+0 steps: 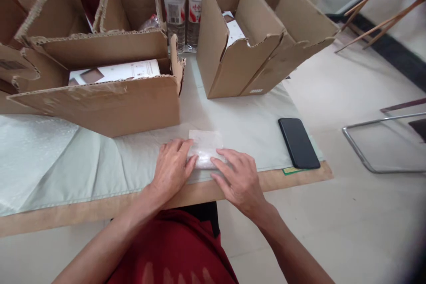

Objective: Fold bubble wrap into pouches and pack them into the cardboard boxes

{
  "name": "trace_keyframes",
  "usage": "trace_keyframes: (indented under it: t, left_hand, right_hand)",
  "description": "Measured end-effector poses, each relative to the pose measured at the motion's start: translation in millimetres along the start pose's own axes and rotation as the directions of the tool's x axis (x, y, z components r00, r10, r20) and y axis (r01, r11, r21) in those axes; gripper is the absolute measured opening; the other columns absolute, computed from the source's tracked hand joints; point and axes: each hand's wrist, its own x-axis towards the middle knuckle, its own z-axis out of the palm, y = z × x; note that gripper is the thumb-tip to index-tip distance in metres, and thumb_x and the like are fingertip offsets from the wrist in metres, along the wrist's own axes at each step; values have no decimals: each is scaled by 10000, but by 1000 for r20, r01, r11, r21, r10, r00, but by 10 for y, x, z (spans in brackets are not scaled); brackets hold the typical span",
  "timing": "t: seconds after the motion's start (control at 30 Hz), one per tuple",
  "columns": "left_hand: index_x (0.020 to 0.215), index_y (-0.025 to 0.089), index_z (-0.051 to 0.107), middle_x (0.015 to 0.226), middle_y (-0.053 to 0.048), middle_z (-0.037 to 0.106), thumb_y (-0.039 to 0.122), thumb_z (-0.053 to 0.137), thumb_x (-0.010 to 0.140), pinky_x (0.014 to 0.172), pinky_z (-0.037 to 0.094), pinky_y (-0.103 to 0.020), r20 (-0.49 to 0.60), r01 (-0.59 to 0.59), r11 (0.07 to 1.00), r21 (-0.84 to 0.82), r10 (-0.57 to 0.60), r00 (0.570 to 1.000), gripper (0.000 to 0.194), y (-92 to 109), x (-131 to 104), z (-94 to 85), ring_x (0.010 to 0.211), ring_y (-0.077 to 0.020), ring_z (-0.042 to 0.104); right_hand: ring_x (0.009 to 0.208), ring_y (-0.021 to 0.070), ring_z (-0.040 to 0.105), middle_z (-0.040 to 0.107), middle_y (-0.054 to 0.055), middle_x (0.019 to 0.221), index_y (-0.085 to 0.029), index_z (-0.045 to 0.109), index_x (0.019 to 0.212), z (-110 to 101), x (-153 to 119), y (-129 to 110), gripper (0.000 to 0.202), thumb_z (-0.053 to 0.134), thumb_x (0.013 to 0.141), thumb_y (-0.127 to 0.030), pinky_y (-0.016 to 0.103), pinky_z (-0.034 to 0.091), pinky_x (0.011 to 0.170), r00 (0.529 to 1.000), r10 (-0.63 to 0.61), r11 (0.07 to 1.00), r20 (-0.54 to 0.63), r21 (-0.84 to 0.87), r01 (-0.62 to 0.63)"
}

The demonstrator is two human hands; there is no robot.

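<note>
Head view: small translucent plastic wrap (204, 143) lies on pale green cloth (246, 115) near the brown table edge (282, 182)
Left hand (172, 162): thumb and fingers apart, touching its left side
Right hand (238, 175): fingers spread, fingertips at its right side

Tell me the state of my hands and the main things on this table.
Left hand: touching plastic wrap
Right hand: touching plastic wrap
Plastic wrap: flat at its far end
Phone: lying flat
Bottles: upright
Cardboard boxes: open-topped
Tablecloth: spread, creased
</note>
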Motion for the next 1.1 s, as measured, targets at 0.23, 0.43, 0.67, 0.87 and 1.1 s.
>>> trace_keyframes:
  t: [0.23, 0.43, 0.67, 0.87, 1.1]
  left_hand:
    - [1371, 153, 557, 1237, -166, 711, 423, 654, 928, 924, 593, -451, 198, 404, 508, -761, -411, 890, 528, 105, -392, -151, 1071, -266, 721]
    - [1197, 167, 677, 1173, -126, 757, 426, 663, 921, 1001, 562, -425, 376, 425, 137, -895, -281, 883, 379, 304, -497, -171, 1103, -260, 714]
    - [1043, 209, 697, 886, -25, 697, 138, 590, 819, 689, 506, -270, 143, 132, 647, -751, -37, 989, 258, 312, -529, -286, 758, -157, 639]
    - [949, 211, 664, 780, 15, 677, 83, 584, 725, 607, 462, -223, 78, 145, 735, -663, -125, 989, 270, 183, -574, -252, 649, -122, 609]
    - [1385, 301, 600, 1182, -76, 761, 325, 643, 889, 884, 599, -358, 9, 116, 722, -682, -150, 989, 499, -368, -770, -465, 1058, -254, 735]
  right_hand:
    - [1004, 251, 707, 772, 90, 1141, -231, 643, 1259, 135, 130, -29, 257, 575, 1014, -266, 414, 541, 886, 971, 235, 931, -31, 293, -216]
    - [1015, 226, 712, 750, 72, 1092, -243, 683, 1142, -4, -15, -401, 183, 594, 1001, -318, 375, 585, 902, 935, 339, 766, 107, 546, -340]
    - [1025, 234, 721, 709, 103, 1251, -260, 514, 1460, -323, 22, -297, 662, 715, 898, -547, 354, 618, 888, 944, 197, 682, 266, 654, -327]
    - [838, 210, 744, 769, 15, 943, -272, 697, 1026, -350, 307, -404, 172, 687, 863, -218, 321, 629, 766, 920, 132, 794, 370, 515, -322]
    - [852, 280, 776, 806, -1, 1012, -426, 644, 1248, -764, 1015, -334, 404, 719, 879, -280, 404, 678, 770, 958, -187, 905, 217, 417, 82]
